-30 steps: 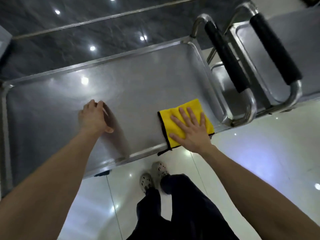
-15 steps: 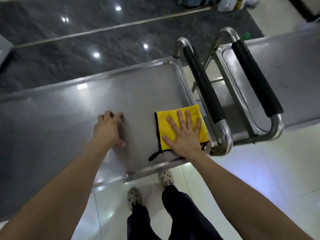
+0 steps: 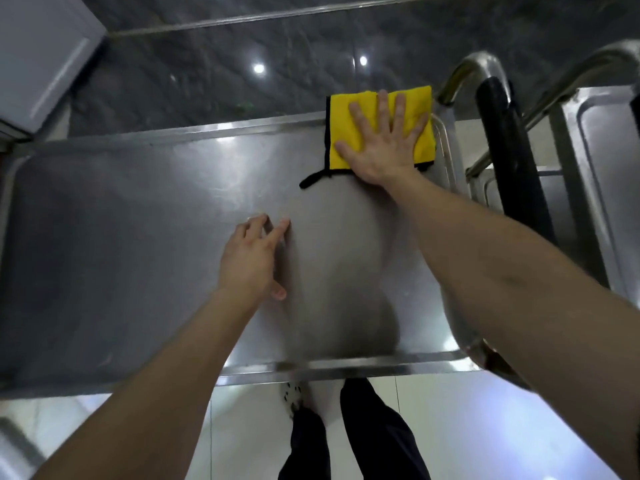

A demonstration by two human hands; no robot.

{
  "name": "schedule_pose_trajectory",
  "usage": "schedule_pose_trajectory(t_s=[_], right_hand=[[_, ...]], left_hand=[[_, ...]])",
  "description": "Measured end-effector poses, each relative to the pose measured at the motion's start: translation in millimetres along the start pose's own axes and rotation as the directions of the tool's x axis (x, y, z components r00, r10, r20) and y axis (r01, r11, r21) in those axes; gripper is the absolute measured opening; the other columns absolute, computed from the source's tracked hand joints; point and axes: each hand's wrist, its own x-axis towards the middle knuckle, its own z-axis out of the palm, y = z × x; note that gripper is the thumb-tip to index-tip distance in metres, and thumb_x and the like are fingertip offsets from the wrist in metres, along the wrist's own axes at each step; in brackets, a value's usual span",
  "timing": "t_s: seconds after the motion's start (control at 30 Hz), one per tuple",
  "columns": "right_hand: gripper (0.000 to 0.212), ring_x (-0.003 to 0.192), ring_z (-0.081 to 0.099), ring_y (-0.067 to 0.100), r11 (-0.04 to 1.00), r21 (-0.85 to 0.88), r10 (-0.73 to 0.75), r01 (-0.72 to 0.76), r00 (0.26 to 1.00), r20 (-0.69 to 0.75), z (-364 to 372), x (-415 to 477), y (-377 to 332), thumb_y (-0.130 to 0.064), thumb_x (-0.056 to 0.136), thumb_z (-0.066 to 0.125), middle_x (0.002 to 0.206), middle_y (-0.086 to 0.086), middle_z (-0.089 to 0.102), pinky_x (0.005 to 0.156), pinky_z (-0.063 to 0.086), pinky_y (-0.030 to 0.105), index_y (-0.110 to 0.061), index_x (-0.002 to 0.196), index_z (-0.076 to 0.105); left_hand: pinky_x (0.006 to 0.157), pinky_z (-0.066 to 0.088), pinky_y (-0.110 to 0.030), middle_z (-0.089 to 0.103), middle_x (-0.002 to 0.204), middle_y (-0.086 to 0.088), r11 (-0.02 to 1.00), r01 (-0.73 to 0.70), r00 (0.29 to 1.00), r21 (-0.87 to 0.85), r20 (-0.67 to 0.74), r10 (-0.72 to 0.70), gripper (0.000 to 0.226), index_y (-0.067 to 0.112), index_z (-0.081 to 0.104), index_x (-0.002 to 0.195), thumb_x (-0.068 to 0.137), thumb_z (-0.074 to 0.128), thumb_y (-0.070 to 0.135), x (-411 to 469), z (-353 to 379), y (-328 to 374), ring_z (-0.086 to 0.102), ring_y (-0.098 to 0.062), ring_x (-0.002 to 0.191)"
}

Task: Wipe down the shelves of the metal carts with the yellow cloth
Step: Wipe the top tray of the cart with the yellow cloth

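The top shelf of a metal cart [image 3: 121, 244] fills the middle of the head view. A folded yellow cloth [image 3: 341, 133] with a black edge lies at the shelf's far right corner, partly over the back rim. My right hand [image 3: 382, 142] presses flat on the cloth with fingers spread. My left hand [image 3: 252, 258] rests on the bare steel near the shelf's middle, fingers straight and slightly apart, holding nothing.
The cart's black-gripped handle [image 3: 505, 157] stands just right of the cloth. A second metal cart [image 3: 602, 174] sits beyond it at the right edge. A grey box [image 3: 38, 60] is at the top left. Dark stone floor lies behind, pale tiles and my feet below.
My right hand has slid the cloth from the shelf's near right corner to its far right corner. My left hand stayed on the shelf, its fingers now straighter.
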Motion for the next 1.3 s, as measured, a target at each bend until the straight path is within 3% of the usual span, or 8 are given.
schedule_pose_trajectory(t_s=[0.13, 0.33, 0.57, 0.73, 0.87, 0.97, 1.13, 1.3], right_hand=[[0.085, 0.165, -0.011, 0.038, 0.998, -0.004, -0.070, 0.070, 0.998, 0.001, 10.9, -66.7, 0.8, -0.089, 0.093, 0.016, 0.181, 0.005, -0.005, 0.119, -0.007, 0.080, -0.049, 0.168, 0.012], [0.080, 0.165, -0.005, 0.040, 0.969, -0.014, -0.246, 0.246, 0.963, -0.111, 47.4, -247.6, -8.1, -0.080, 0.102, 0.032, 0.181, 0.008, 0.000, 0.118, 0.005, 0.082, -0.042, 0.170, 0.018], [0.084, 0.164, -0.003, 0.044, 0.968, 0.009, -0.248, 0.249, 0.968, -0.036, 81.2, -361.0, -129.2, -0.079, 0.100, 0.037, 0.180, 0.010, 0.001, 0.117, 0.005, 0.085, -0.039, 0.171, 0.018], [0.086, 0.163, -0.017, 0.041, 0.985, -0.057, -0.162, 0.165, 0.985, 0.053, 74.4, -354.2, -148.1, -0.087, 0.097, 0.026, 0.180, 0.007, -0.012, 0.117, 0.000, 0.084, -0.047, 0.170, 0.006], [0.088, 0.162, -0.023, 0.039, 0.998, -0.036, -0.055, 0.059, 0.993, 0.105, 62.9, -300.7, -175.5, -0.091, 0.093, 0.028, 0.179, 0.004, -0.017, 0.117, -0.005, 0.083, -0.053, 0.167, 0.000], [0.088, 0.163, -0.018, 0.040, 1.000, -0.014, -0.006, 0.007, 0.996, 0.090, 53.8, -230.1, -201.5, -0.089, 0.094, 0.034, 0.180, 0.006, -0.013, 0.117, -0.004, 0.083, -0.053, 0.168, 0.003], [0.092, 0.163, -0.020, 0.040, 1.000, 0.003, -0.029, 0.029, 0.993, 0.111, 48.6, -107.1, -252.4, -0.097, 0.087, 0.019, 0.180, 0.006, -0.012, 0.113, -0.016, 0.084, -0.054, 0.167, 0.004], [0.098, 0.162, -0.021, 0.040, 0.996, -0.025, -0.085, 0.091, 0.980, 0.180, 47.2, -73.6, -295.0, -0.101, 0.081, 0.010, 0.179, 0.005, -0.016, 0.111, -0.018, 0.083, -0.054, 0.166, -0.001]], left_hand=[[0.124, 0.035, -0.046, 0.022, 0.172, -0.007, 1.000, -0.022, 1.000, -0.009, 0.020, 0.022, 0.149, 0.037, 0.023, 0.171, 0.049, 0.107, 0.047, -1.2, -3.9, -0.6, 0.026, -0.036, 0.154], [0.113, 0.046, -0.048, 0.036, 0.161, -0.009, 0.996, -0.085, 0.996, 0.021, -0.024, 0.085, 0.144, 0.031, 0.033, 0.167, 0.045, 0.107, 0.050, -8.6, -9.2, -2.6, 0.038, -0.037, 0.144], [0.116, 0.044, -0.049, 0.049, 0.154, -0.018, 0.981, -0.127, 0.976, -0.146, -0.196, 0.098, 0.083, 0.013, 0.050, 0.157, 0.080, 0.081, 0.014, -53.1, 3.6, -50.9, 0.048, -0.041, 0.141], [0.122, 0.038, -0.051, 0.046, 0.158, -0.017, 0.981, 0.056, 0.972, -0.184, -0.213, -0.095, 0.083, 0.018, 0.054, 0.155, 0.081, 0.091, 0.023, -91.4, 15.1, -170.8, 0.042, -0.040, 0.147], [0.125, 0.034, -0.052, 0.039, 0.167, -0.014, 0.990, 0.133, 0.989, -0.037, -0.056, -0.135, 0.097, 0.024, 0.043, 0.163, 0.081, 0.092, 0.037, -101.6, 5.8, -248.1, 0.035, -0.039, 0.152], [0.128, 0.031, -0.052, 0.028, 0.174, -0.008, 0.997, 0.080, 0.996, 0.003, 0.034, -0.080, 0.103, 0.030, 0.033, 0.168, 0.084, 0.090, 0.045, -107.9, 3.0, -265.1, 0.027, -0.036, 0.158], [0.128, 0.031, -0.051, 0.021, 0.177, -0.003, 0.999, 0.048, 0.999, 0.023, -0.022, -0.047, 0.101, 0.033, 0.025, 0.170, 0.090, 0.084, 0.048, -103.6, 10.0, -272.6, 0.022, -0.034, 0.159], [0.129, 0.029, -0.052, 0.013, 0.179, -0.002, 0.999, 0.017, 0.999, 0.037, -0.030, -0.016, 0.099, 0.033, 0.015, 0.173, 0.097, 0.075, 0.053, -102.9, 16.4, -281.2, 0.017, -0.033, 0.162]])
